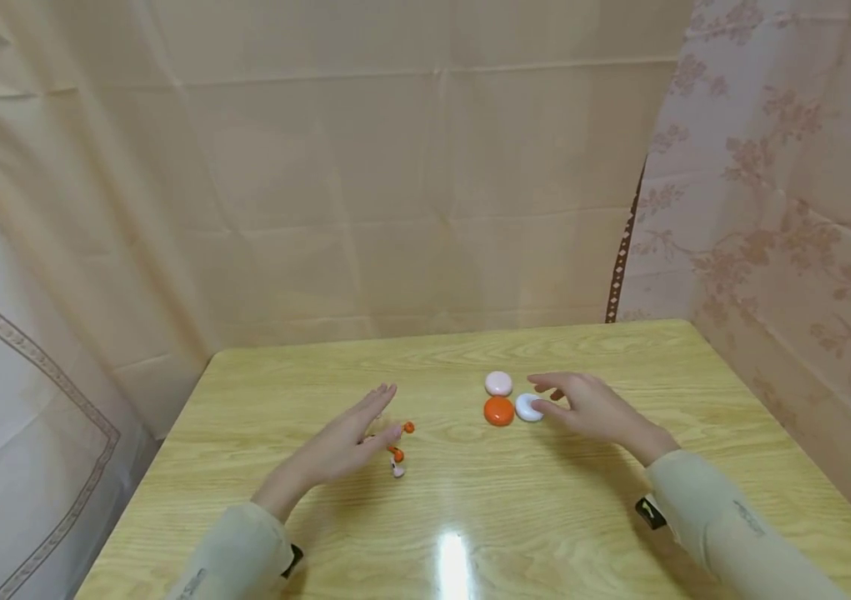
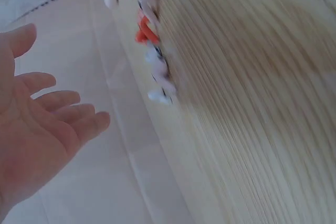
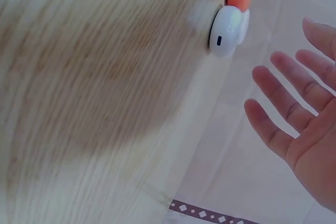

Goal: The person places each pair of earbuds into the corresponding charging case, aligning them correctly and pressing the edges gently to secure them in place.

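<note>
My left hand [image 1: 342, 442] hovers on the left with its fingers extended, partly covering a small group of earbuds on the table. Among these are an orange earbud [image 1: 398, 455] and a pale pink one [image 1: 397, 471]; in the left wrist view a white earbud [image 2: 160, 97] lies at the end of their row. Three round, glossy earbud cases sit close together: a pink case [image 1: 498, 383], an orange case [image 1: 498, 411] and a white case [image 1: 526, 407]. Beside the white case is my right hand [image 1: 593, 408], fingers loosely bent, gripping nothing. The right wrist view shows it apart from the white case [image 3: 224, 30].
Everything lies on a wood-grain table [image 1: 583, 517], with a bright light reflection near its front. A beige curtain [image 1: 410, 208] hangs behind the back edge. Flower-patterned cloth [image 1: 793, 208] hangs along the right side, and a pale cloth [image 1: 12, 400] along the left.
</note>
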Tool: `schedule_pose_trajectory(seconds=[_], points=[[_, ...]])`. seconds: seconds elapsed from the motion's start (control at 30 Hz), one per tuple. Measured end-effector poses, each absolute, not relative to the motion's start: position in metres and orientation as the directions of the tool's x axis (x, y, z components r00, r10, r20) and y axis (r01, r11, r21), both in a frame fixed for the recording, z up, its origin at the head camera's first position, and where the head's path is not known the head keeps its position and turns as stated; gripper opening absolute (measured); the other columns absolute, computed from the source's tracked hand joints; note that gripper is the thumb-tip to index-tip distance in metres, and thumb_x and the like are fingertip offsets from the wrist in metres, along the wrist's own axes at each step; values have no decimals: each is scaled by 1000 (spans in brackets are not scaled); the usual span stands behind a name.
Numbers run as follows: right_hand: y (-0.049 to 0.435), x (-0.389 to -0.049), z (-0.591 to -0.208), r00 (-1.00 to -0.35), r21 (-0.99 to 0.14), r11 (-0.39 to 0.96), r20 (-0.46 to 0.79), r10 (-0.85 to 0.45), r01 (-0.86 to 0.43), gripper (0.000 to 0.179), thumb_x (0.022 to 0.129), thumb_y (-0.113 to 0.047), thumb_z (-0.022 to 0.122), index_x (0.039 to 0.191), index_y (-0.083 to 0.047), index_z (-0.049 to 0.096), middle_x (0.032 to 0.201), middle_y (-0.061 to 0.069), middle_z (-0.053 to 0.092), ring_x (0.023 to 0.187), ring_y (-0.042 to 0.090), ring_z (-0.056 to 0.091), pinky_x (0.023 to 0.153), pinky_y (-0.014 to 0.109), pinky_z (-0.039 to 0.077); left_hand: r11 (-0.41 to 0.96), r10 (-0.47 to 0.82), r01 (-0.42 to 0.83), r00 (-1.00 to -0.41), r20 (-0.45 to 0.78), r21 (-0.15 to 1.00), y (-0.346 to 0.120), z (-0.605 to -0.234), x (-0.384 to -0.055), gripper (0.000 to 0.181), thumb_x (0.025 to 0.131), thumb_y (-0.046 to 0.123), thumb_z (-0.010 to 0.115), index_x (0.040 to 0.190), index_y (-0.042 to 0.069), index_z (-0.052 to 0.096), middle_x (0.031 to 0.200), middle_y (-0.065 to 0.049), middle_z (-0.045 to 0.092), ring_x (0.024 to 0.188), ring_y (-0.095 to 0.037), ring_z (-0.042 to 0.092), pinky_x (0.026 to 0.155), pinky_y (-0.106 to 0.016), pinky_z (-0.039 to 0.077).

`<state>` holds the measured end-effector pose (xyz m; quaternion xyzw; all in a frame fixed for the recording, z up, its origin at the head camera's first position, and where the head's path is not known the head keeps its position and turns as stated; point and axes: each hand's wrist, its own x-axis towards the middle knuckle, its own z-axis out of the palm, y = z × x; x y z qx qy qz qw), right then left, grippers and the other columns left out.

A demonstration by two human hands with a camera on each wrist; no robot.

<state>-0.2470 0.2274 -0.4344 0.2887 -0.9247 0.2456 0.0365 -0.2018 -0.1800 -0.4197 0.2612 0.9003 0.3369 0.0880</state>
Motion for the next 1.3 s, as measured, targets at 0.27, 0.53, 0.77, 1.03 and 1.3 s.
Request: schedule_pose_trajectory(seconds=[0.27,0.53,0.77,1.03,1.3], points=[[212,-251,-428,-815,-395,720,166,-555,-570,40,98,-20,70,133,0,64,109,8,72,90,19,68,78,41,57,528,564,414,-824,58,742,-153,-417,-210,62,102,33,64,154,8,41,147,-12,51,130,-36,54,102,-51,47],[202,-262,-425,-818,-428,711,137,-559,-558,38,99,-16,68,133,1,63,112,9,70,97,24,66,82,45,55,496,567,327,-823,-15,804,-129,-425,-223,52,102,32,63,148,11,50,138,-16,58,118,-26,60,87,-40,55],[199,-268,-428,-821,-445,709,120,-558,-547,37,97,-13,69,131,2,64,112,13,70,96,25,66,81,44,55,526,528,295,-848,-35,798,-113,-429,-237,48,102,33,63,142,8,56,128,-12,64,103,-20,64,82,-36,54],[188,-273,-434,-808,-455,693,111,-579,-559,32,93,-7,73,123,2,69,115,13,71,105,30,67,91,50,53,589,531,281,-841,-101,758,-86,-434,-249,48,102,33,63,140,3,57,123,-10,66,107,-24,62,93,-43,51],[174,-272,-443,-767,-423,672,93,-635,-608,32,86,-3,80,117,3,73,108,13,73,93,26,66,88,46,53,650,484,221,-858,-173,727,-55,-447,-251,45,98,28,68,134,1,61,107,-6,70,94,-17,65,85,-37,54]])
